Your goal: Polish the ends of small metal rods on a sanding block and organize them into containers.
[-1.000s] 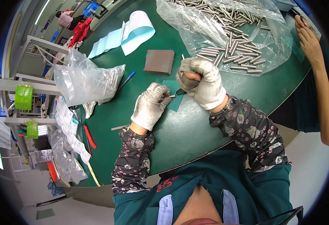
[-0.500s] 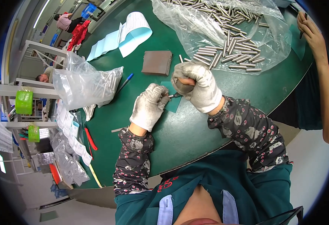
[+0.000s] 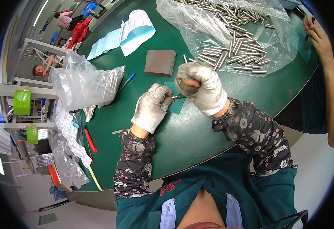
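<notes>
Both gloved hands meet over the green surface (image 3: 197, 133), close to the person's chest. The left hand (image 3: 151, 107) is curled, fingertips pinching the end of a small metal rod (image 3: 177, 97). The right hand (image 3: 201, 86) is clenched in a fist around the rod's other part; most of the rod is hidden inside the gloves. Beneath them lies a teal sheet (image 3: 177, 105). Just beyond sits a brown flat block (image 3: 160, 62). Left, a clear bag (image 3: 84, 84) holds contents too faint to identify. Farthest, an opened plastic sheet (image 3: 220, 34) carries a heap of loose metal rods (image 3: 232, 49). A co-worker's arm (image 3: 327, 68) is cut off at right
</notes>
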Demonstrator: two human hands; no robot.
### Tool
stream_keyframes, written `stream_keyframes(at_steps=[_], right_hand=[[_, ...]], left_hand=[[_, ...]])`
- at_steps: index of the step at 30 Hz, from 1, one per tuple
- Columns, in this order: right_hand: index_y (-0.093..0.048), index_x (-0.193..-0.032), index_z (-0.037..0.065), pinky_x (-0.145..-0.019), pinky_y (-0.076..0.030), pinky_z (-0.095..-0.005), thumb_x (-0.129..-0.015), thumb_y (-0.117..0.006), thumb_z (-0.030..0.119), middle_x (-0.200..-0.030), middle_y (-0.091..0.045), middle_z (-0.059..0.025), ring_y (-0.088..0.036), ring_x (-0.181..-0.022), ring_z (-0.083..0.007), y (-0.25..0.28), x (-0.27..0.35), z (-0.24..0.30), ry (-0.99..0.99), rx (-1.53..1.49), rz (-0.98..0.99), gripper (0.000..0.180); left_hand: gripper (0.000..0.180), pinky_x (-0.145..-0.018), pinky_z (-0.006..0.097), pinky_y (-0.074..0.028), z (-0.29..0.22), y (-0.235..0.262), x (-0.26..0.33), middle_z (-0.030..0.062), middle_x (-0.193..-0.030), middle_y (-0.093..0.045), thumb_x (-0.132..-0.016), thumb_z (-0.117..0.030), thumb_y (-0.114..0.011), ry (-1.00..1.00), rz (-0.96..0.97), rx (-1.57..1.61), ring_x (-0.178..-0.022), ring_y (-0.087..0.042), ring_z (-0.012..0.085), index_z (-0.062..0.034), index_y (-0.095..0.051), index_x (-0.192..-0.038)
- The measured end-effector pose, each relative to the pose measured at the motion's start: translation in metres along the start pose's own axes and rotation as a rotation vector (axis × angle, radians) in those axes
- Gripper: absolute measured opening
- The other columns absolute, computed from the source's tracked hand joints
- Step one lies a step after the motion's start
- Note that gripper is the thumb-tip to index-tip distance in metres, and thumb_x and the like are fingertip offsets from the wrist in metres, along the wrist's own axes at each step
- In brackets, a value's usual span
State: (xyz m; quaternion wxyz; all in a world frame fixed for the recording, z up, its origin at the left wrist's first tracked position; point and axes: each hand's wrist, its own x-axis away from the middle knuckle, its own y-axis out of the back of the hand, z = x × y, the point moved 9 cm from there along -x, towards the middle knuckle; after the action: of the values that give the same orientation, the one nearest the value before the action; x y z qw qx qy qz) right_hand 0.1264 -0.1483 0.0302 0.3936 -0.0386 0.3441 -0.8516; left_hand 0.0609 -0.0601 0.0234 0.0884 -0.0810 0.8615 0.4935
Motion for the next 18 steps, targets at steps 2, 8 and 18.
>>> stream_keyframes(at_steps=[2,8,18], right_hand=[[-0.038,-0.060,0.008,-0.042,-0.025,-0.0221,-0.081,-0.044,0.031,-0.053,-0.031,0.0010,-0.029,-0.044,-0.0085,0.001,-0.001,-0.002,-0.023,0.014,-0.009,0.031],[-0.053,-0.070,0.000,-0.043,-0.029,-0.0214,-0.084,-0.045,0.031,-0.055,-0.041,0.0005,-0.036,-0.047,-0.0061,0.000,-0.003,0.001,0.098,0.126,-0.071,0.035],[-0.048,-0.064,0.003,-0.044,-0.029,-0.0213,-0.082,-0.046,0.024,-0.053,-0.038,0.0006,-0.032,-0.044,-0.0081,0.016,-0.003,-0.008,0.040,-0.007,-0.161,0.028]], left_hand=[[0.016,-0.060,0.032,-0.045,0.000,0.000,0.000,0.0084,-0.077,-0.053,-0.070,-0.002,-0.061,0.008,0.004,0.009,-0.068,-0.056,0.0259,-0.0055,-0.054,-0.084],[0.017,-0.060,0.032,-0.045,0.007,-0.006,-0.001,0.0083,-0.077,-0.054,-0.070,-0.003,-0.062,0.056,0.042,0.023,-0.069,-0.056,0.0256,-0.0056,-0.055,-0.086],[0.016,-0.060,0.036,-0.046,0.002,-0.002,-0.003,0.0080,-0.079,-0.055,-0.070,-0.007,-0.062,0.014,0.031,0.022,-0.070,-0.057,0.0286,-0.0070,-0.055,-0.085]])
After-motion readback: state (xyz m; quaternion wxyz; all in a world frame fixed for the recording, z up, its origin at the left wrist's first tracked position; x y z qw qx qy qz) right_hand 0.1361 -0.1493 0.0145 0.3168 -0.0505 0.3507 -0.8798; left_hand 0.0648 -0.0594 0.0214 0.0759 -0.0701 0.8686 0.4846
